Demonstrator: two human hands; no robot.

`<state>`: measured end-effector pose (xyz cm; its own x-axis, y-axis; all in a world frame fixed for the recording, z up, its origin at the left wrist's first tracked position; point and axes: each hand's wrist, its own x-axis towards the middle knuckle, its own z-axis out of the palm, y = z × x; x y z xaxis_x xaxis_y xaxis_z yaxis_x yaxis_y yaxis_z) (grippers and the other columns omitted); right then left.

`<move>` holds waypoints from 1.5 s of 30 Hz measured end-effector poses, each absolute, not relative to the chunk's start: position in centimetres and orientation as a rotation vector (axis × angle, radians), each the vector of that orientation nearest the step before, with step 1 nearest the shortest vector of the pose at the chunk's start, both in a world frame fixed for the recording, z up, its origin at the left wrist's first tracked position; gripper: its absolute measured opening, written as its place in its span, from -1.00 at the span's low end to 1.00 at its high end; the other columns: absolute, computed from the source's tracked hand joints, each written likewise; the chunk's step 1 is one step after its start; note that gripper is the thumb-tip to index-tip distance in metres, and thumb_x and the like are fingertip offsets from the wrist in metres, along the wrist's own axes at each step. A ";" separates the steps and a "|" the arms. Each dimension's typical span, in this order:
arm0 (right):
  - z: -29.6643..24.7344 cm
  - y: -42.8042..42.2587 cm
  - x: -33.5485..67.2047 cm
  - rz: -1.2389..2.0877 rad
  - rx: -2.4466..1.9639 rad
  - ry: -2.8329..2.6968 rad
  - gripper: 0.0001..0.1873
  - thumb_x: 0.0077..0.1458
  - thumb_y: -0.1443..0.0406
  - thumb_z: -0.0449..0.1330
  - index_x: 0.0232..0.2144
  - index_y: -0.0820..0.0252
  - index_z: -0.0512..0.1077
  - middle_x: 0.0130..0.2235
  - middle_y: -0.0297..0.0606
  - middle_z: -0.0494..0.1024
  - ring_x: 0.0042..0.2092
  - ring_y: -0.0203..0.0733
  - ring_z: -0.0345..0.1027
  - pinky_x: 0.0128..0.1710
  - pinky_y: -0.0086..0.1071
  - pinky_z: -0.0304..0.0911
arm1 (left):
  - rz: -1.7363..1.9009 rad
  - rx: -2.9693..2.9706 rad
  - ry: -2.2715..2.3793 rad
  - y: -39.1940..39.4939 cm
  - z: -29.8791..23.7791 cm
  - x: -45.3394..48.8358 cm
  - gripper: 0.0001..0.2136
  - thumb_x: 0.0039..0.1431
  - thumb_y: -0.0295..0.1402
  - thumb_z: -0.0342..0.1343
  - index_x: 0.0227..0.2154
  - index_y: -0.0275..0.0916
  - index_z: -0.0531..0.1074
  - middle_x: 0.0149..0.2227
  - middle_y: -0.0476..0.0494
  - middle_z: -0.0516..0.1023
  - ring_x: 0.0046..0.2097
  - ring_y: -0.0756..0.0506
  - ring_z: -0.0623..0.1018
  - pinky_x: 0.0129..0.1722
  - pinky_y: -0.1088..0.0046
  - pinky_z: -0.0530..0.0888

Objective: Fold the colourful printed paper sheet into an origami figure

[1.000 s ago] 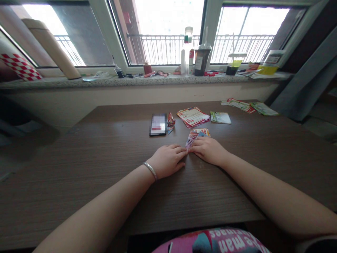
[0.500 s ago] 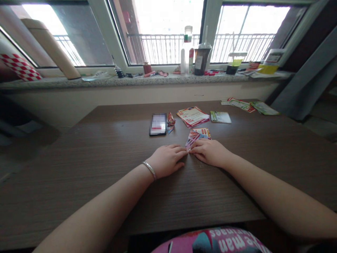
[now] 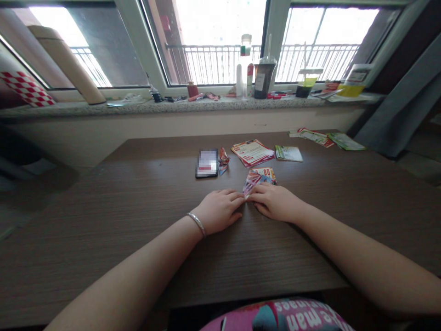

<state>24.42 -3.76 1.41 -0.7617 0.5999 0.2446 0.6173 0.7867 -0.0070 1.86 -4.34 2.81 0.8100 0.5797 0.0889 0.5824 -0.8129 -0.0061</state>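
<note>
A colourful printed paper leaflet (image 3: 252, 179) lies partly folded on the brown table in front of me, its pointed corner towards me. My right hand (image 3: 275, 201) rests over its near right part, fingers curled onto the paper and pressing it to the tabletop. My left hand (image 3: 222, 210), with a silver bangle on the wrist, lies palm down to the left. Its fingers are stretched out, and the tips touch the leaflet's near corner beside my right fingertips. Part of the paper is hidden under my right hand.
Beyond my hands are a phone (image 3: 207, 163), a folded paper piece (image 3: 223, 160), a stack of printed leaflets (image 3: 252, 152) and a smaller green-white stack (image 3: 288, 153). More leaflets (image 3: 317, 137) lie at the far right. Bottles and a dark cup (image 3: 263, 79) stand on the windowsill (image 3: 206, 106).
My right hand has shifted very slightly towards me along the paper's near corner. My left hand and the leaflet look almost unmoved.
</note>
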 end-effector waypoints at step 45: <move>-1.4 0.2 25.4 0.219 -1.598 -2.135 -0.50 -0.12 0.00 0.26 -0.19 0.16 0.33 -0.06 -0.14 0.44 -0.01 0.04 0.30 0.05 0.05 0.09 | -0.191 -3.190 -0.811 -4.1 2.6 1.8 -0.72 0.19 -0.36 0.01 -0.04 -0.22 0.39 0.03 -0.23 0.38 0.04 -0.18 0.42 0.04 0.27 0.38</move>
